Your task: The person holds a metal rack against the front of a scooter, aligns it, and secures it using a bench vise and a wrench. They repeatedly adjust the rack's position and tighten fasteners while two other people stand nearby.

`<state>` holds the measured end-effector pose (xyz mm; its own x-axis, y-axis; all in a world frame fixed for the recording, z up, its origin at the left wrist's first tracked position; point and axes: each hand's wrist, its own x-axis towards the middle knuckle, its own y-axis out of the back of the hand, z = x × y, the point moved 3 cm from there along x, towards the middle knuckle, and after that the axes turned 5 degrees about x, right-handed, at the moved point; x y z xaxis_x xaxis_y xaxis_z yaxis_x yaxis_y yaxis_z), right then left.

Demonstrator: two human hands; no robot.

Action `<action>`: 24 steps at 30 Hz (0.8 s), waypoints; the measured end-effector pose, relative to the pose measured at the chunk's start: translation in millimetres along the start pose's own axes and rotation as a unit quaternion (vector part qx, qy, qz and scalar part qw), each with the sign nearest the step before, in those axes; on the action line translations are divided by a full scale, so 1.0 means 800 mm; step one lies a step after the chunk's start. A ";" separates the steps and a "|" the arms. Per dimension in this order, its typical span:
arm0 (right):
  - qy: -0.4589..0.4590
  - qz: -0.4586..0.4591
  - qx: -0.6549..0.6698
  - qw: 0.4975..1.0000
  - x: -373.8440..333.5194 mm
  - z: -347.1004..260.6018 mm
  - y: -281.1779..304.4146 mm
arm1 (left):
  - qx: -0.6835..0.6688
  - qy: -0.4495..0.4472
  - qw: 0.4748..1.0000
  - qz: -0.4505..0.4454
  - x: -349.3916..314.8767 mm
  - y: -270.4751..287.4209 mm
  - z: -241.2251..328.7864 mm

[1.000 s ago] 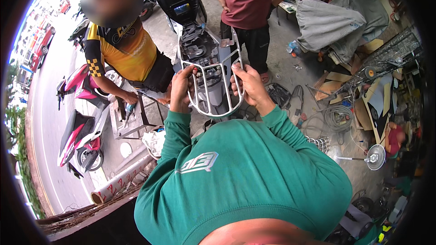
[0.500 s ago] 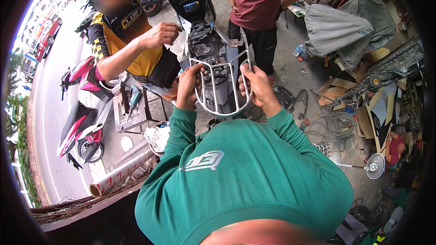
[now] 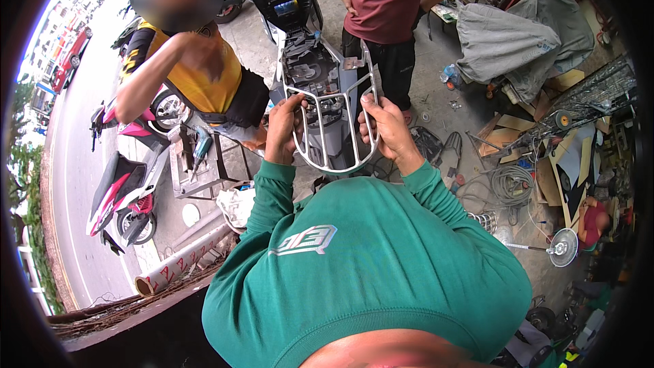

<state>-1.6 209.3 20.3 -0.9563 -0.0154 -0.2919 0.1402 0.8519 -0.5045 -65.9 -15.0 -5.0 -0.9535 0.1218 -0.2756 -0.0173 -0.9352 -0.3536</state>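
Observation:
A white tubular metal rear rack (image 3: 325, 138) is held level over the back of a grey scooter (image 3: 315, 61) whose seat is raised. My left hand (image 3: 283, 126) wraps round the rack's left tube, thumb along the top. On the opposite side my right hand (image 3: 390, 129) grips the right tube, its fingers curled beneath. The rack's far arms reach forward along both sides of the scooter's tail. Whether they are fastened to it, I cannot tell.
A person in a yellow and black shirt (image 3: 218, 71) stands at the left, another in a maroon shirt (image 3: 388, 0) beyond the scooter. A metal stand (image 3: 194, 180) bears a teal power drill (image 3: 201, 144). A pink scooter (image 3: 116, 191), a coiled hose (image 3: 511, 187) and a small fan (image 3: 563, 248) are around.
The person in yellow has drawn their raised arm back toward their chest and leaned nearer. My hands and the rack stay almost in place.

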 end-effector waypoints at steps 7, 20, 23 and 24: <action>-0.001 -0.001 -0.003 1.000 0.001 -0.001 0.001 | -0.008 0.003 1.000 -0.001 0.001 -0.001 0.000; -0.009 0.013 -0.009 1.000 0.001 0.002 0.002 | 0.028 0.003 0.999 0.020 0.000 0.001 -0.001; -0.009 0.007 -0.004 1.000 0.001 0.003 0.002 | 0.007 -0.003 1.000 0.019 0.000 0.001 -0.002; -0.010 0.003 -0.008 1.000 0.001 0.003 0.002 | 0.002 -0.003 1.000 0.014 0.001 0.000 -0.003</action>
<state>-1.6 209.6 17.5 -0.9505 -0.0208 -0.3099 0.1408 0.8606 -0.4895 -65.7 -14.6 -7.1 -0.9555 0.0929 -0.2798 0.0086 -0.9398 -0.3416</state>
